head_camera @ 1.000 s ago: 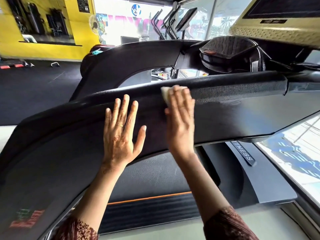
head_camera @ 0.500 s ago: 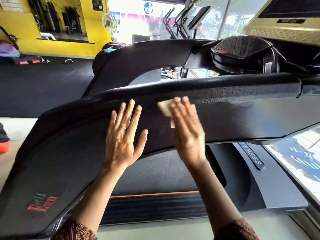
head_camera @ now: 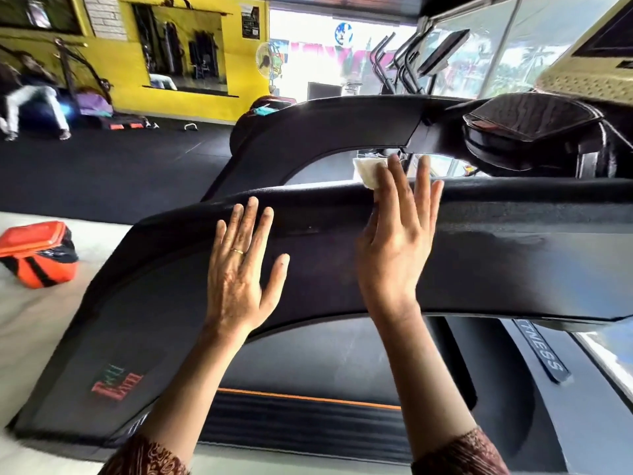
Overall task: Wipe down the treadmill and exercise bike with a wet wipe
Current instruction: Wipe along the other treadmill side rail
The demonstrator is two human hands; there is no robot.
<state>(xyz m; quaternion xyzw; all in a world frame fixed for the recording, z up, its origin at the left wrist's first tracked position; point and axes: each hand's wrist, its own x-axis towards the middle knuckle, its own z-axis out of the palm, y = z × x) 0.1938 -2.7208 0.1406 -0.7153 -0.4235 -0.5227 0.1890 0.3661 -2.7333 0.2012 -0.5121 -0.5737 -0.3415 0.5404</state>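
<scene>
The right hand [head_camera: 394,255] presses the wipe [head_camera: 368,173] with straight fingers onto the treadmill [head_camera: 513,255] at its top edge. The left hand [head_camera: 239,272] lies flat, fingers spread, at its 9 o'clock. Merely pinned and poking out at 11 o'clock, the wipe could slip over the edge.

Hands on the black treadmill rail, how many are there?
2. The left hand lies flat on the black plastic treadmill rail; the right hand presses a white wet wipe at its top.
</scene>
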